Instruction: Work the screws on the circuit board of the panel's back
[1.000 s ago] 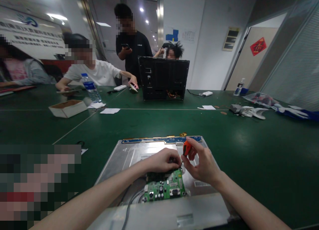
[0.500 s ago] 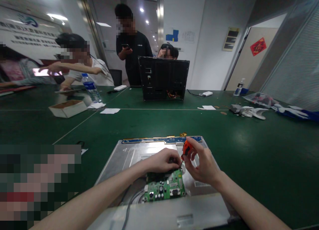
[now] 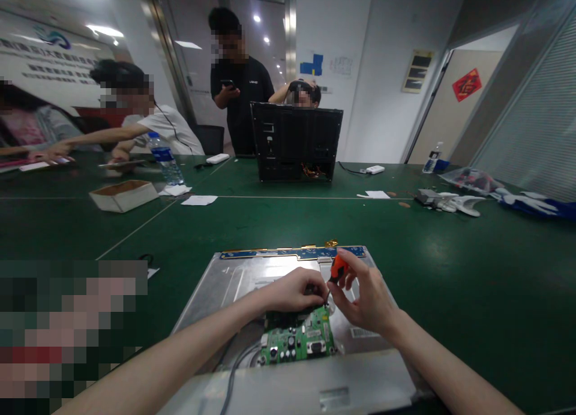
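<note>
A short orange and black screwdriver (image 3: 338, 268) is pinched in my right hand (image 3: 366, 298), its shaft slanting down to the upper right corner of a green circuit board (image 3: 297, 338). My left hand (image 3: 302, 290) rests over the board's far edge with its fingers curled together beside the screwdriver tip. Whatever those fingers may hold is hidden. The board sits on the silver metal back of a display panel (image 3: 211, 298), which has a narrow blue circuit strip (image 3: 256, 255) along its far edge. From the board's left side a grey cable (image 3: 233, 376) runs toward me.
Across the green table (image 3: 252, 223) stands a black monitor casing (image 3: 297, 142), with one person behind it and another standing beside it. A small open box (image 3: 123, 197) and a water bottle (image 3: 165, 160) are at left. White gloves (image 3: 454, 203) lie at right.
My right fingers have shifted slightly around the screwdriver; my left hand stays put. At left, a seated person's arm has lowered to the table. The person behind the casing now has a hand on their head.
</note>
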`<state>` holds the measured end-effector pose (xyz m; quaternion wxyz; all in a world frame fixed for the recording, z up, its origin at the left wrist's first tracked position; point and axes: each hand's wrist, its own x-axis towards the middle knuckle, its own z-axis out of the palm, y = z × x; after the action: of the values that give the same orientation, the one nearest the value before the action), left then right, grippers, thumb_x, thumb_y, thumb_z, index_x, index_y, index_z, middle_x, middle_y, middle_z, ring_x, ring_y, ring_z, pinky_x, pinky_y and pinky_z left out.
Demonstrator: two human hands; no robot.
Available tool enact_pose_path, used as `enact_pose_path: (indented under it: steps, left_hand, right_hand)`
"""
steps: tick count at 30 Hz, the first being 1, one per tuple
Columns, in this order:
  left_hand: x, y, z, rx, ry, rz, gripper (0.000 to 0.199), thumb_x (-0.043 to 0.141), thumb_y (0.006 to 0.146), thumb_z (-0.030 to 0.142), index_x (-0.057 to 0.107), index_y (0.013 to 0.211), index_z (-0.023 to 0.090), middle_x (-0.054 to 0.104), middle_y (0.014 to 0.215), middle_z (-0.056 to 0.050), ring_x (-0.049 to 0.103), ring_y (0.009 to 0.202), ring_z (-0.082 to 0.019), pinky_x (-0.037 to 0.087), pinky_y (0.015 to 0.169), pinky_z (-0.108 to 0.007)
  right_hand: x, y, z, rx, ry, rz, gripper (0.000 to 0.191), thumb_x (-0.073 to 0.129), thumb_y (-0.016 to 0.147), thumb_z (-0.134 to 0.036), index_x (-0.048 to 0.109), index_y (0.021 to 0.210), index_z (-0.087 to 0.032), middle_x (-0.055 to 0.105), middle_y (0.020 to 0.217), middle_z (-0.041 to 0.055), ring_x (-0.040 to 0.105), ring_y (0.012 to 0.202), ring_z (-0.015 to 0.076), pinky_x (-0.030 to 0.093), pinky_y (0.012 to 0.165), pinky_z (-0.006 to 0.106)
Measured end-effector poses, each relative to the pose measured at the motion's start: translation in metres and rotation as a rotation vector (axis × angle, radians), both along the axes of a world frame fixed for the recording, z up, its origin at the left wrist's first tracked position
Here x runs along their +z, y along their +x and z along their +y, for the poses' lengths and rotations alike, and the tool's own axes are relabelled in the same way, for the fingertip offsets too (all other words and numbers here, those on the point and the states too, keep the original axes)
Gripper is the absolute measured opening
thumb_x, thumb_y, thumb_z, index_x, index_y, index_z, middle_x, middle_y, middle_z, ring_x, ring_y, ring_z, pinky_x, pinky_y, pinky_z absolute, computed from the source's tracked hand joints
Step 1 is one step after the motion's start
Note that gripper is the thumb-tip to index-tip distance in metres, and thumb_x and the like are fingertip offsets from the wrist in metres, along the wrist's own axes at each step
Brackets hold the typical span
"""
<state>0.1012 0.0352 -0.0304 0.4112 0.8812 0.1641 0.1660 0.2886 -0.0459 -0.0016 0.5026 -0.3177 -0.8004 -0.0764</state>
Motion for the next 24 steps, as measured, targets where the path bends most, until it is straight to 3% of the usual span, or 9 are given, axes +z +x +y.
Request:
enact_pose_path:
  steps: [13, 24]
  left_hand:
    - [-0.001, -0.0007, 0.0008, 0.004, -0.019, 0.003, 0.006, 0.069, 0.084, 0.011, 0.071, 0.086, 0.015, 0.07, 0.087, -0.002, 0.063, 0.082, -0.018, 0.046, 0.076, -0.025]
    - [0.0023, -0.0003, -0.0001, -0.009, -0.007, -0.003, 0.002, 0.07, 0.085, 0.016, 0.071, 0.086, 0.015, 0.068, 0.083, -0.002, 0.062, 0.079, -0.018, 0.046, 0.072, -0.025]
  right_hand:
    - [-0.0019, 0.0012, 0.0018, -0.022, 0.023, -0.005, 0.06, 0.053, 0.095, -0.017, 0.029, 0.149, -0.023, 0.064, 0.076, -0.0022, 0.056, 0.049, 0.0116, 0.045, 0.043, 0.021]
    - [0.0013, -0.0008, -0.0008, 0.0, -0.004, 0.007, 0.065, 0.049, 0.091, -0.012, 0.027, 0.152, -0.023, 0.067, 0.085, 0.002, 0.06, 0.054, 0.013, 0.052, 0.046, 0.022]
